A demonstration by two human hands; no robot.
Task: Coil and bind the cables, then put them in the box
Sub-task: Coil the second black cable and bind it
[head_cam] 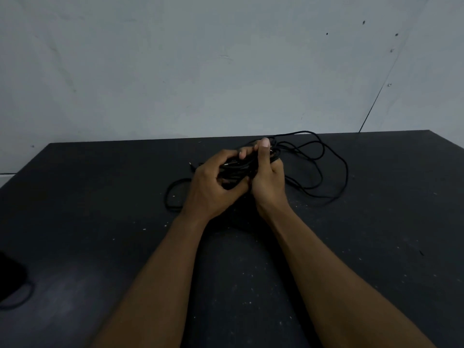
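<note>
Midway through coiling, by the look of it. On dark speckled worktop [100, 222], black cable [234, 172] part gathered into a bundle at centre, loose loops trailing right and left. Round the bundle, left hand [213, 187] and right hand [268, 179] both curled, right thumb raised. Next, likely: draw in loose slack, then bind. No box in view; no brand, label or writing legible.

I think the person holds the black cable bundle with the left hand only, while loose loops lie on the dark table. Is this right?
Not quite. The head view shows both hands on it: the left hand and the right hand together grip the black cable bundle. The rest is right: loose loops lie on the dark table.
</note>
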